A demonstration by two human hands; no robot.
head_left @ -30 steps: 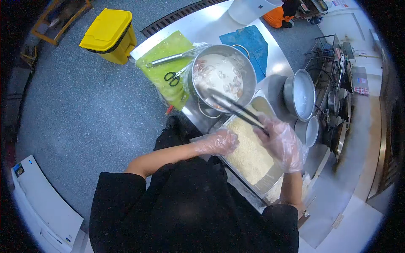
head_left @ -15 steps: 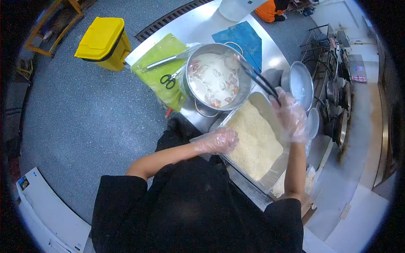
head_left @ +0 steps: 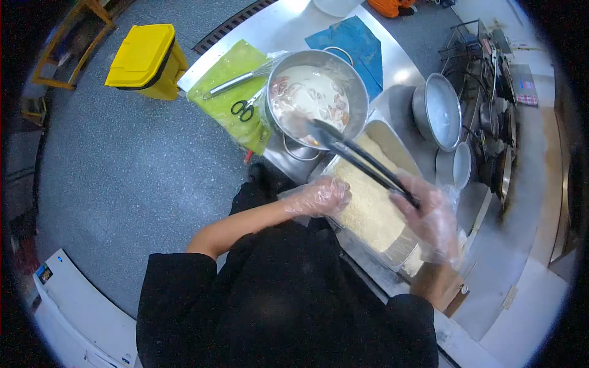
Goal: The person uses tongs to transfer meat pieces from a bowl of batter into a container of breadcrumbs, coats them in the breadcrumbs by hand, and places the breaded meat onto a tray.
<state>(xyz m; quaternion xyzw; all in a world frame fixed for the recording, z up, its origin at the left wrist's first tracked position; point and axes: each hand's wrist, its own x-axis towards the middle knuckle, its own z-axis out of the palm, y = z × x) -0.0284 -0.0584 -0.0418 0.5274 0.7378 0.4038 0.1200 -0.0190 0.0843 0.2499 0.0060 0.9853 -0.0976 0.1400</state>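
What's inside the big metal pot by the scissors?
The pot holds white liquid with pinkish pieces poking through. Whatever lies beneath the surface is hidden, and the tongs cover part of the near side.

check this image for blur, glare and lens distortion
Head view: the black tongs show motion blur, worst toward their tips; head view: glare whitens patches of the steel table; head view: fisheye distortion bows straight edges, and corners go black.

Black tongs (head_left: 369, 159) slant from milky pot (head_left: 358, 98) across crumb tray (head_left: 396, 147).
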